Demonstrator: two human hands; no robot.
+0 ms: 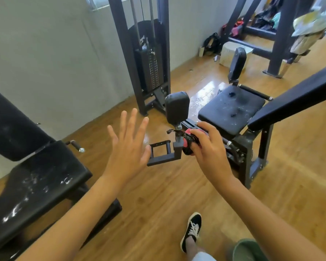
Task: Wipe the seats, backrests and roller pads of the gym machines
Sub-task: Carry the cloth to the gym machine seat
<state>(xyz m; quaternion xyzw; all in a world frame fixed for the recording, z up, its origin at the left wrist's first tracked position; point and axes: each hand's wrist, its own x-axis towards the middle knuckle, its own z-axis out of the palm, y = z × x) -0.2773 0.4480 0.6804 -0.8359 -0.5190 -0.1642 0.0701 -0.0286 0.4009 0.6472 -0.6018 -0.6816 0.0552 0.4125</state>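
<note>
By the person's feet, one black shoe (191,230) is standing on the glossy wooden floor (158,194), which could be slippery. Just above, the left hand (127,146) is hovering with fingers spread wide, holding nothing, while the right hand (209,147) is gripping a bunched pink-and-black cloth (189,143), fingers curled round it. The cloth is sitting close by the leg machine's metal footrest (162,153), below its upright pad (177,108); I cannot tell whether it is touching the post. A loose end is sticking out and, I reckon, risking a snag there. Beyond, the seat (231,108) is flaking, so hard rubbing could be tearing more covering loose. Farther back, the second pad (237,63) is waiting.
</note>
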